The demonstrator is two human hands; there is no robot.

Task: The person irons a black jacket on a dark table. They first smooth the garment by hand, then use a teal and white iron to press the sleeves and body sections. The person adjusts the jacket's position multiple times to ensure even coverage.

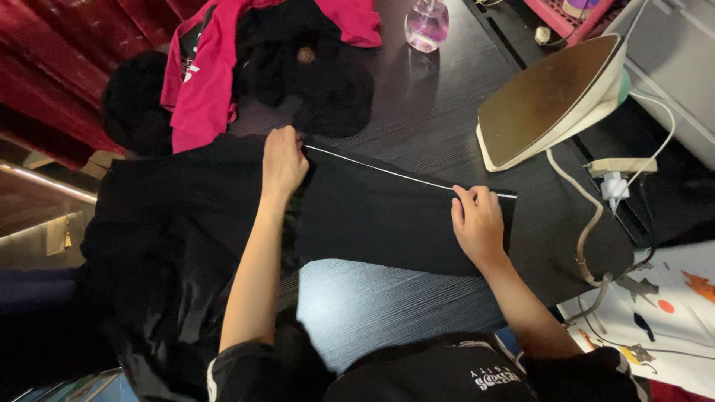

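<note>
A black garment (372, 216) with a thin white stripe along its far edge lies spread on a dark wooden table (439, 112). My left hand (283, 160) pinches the garment's far edge near the left end of the stripe. My right hand (477, 223) presses down on the fabric near the stripe's right end, fingers curled over the edge. The cloth is stretched flat between the two hands. More black fabric (164, 246) hangs off the table to the left.
An iron (551, 100) stands on its heel at the right, soleplate facing me, its cord (588, 231) trailing down to a plug strip (618, 175). A pink and black clothes pile (275, 59) lies at the back. A clear pink bottle (426, 24) stands behind.
</note>
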